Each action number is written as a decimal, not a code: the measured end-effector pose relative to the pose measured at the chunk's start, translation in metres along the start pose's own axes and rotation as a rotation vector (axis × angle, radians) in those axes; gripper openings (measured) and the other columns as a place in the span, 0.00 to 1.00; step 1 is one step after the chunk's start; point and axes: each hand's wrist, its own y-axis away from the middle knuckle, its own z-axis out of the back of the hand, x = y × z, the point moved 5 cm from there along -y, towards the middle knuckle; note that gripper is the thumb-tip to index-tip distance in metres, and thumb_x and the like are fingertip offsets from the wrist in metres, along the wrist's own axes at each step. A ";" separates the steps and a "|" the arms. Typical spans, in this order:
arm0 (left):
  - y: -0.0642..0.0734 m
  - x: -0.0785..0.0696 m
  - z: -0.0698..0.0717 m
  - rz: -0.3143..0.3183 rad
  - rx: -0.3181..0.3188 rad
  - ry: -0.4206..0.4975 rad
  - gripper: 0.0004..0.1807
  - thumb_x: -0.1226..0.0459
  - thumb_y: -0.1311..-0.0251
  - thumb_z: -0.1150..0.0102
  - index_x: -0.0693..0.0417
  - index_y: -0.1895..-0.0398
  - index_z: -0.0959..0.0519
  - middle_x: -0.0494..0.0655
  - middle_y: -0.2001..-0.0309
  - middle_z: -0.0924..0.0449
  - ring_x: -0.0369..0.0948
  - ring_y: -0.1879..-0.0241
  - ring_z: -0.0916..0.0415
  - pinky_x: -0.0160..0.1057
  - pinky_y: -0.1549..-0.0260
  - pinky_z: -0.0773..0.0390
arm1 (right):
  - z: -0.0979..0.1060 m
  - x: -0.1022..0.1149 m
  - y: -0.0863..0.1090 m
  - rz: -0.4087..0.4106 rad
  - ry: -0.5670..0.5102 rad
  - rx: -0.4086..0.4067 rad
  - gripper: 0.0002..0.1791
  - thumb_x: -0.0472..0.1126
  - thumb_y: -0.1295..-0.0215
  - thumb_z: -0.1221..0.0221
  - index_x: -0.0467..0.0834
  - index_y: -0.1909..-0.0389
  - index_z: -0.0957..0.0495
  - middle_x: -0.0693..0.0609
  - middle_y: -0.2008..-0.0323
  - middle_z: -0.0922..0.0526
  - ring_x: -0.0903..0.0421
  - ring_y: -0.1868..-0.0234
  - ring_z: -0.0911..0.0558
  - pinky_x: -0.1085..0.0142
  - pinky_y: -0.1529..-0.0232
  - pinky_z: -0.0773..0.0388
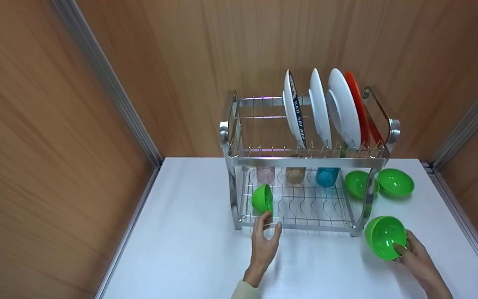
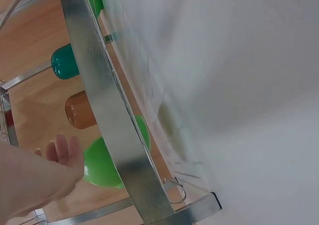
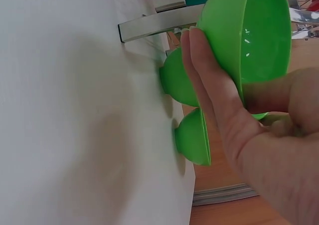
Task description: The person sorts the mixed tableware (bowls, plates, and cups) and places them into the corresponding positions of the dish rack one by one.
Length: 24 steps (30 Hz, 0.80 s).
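Observation:
A green bowl (image 1: 260,199) stands tipped on its side in the lower tier of the metal dish rack (image 1: 305,162), at the front left. My left hand (image 1: 265,247) is just in front of it, fingertips right at the bowl's lower edge and thumb spread away. In the left wrist view, the extended fingers (image 2: 62,147) overlap the bowl (image 2: 99,165) beyond the rack's bar. To the right of the rack, my right hand (image 1: 419,259) holds a second green bowl (image 1: 388,236) above the table. Its thumb lies inside the rim and its fingers (image 3: 212,60) support the outside wall.
Two more green bowls (image 1: 357,182) (image 1: 396,182) sit on the white table (image 1: 181,232) by the rack's right side. Pink, brown and blue cups (image 1: 327,177) stand at the back of the lower tier. Several plates (image 1: 345,110) stand upright on the top tier. Wooden panels surround the table.

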 end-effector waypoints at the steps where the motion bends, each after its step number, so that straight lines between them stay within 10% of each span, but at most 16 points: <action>1: 0.001 0.000 -0.001 0.005 0.003 0.006 0.24 0.57 0.27 0.39 0.60 0.35 0.28 0.43 0.46 0.25 0.48 0.46 0.24 0.49 0.43 0.22 | -0.002 0.002 0.000 0.008 -0.006 0.000 0.36 0.32 0.20 0.58 0.28 0.22 0.67 0.21 0.29 0.44 0.70 0.53 0.20 0.63 0.51 0.16; 14: 0.013 -0.002 -0.021 0.089 0.074 0.108 0.24 0.58 0.27 0.39 0.58 0.34 0.28 0.49 0.43 0.24 0.53 0.45 0.23 0.51 0.43 0.22 | -0.031 0.012 -0.002 -0.032 -0.003 0.075 0.38 0.34 0.20 0.54 0.33 0.20 0.64 0.26 0.24 0.51 0.51 0.43 0.20 0.57 0.51 0.16; 24: 0.018 -0.013 -0.036 0.127 0.152 0.150 0.22 0.57 0.26 0.40 0.49 0.33 0.28 0.40 0.43 0.25 0.46 0.45 0.22 0.47 0.43 0.21 | -0.054 0.032 -0.002 0.018 -0.024 0.090 0.36 0.35 0.21 0.51 0.37 0.20 0.55 0.31 0.28 0.36 0.51 0.49 0.16 0.55 0.55 0.15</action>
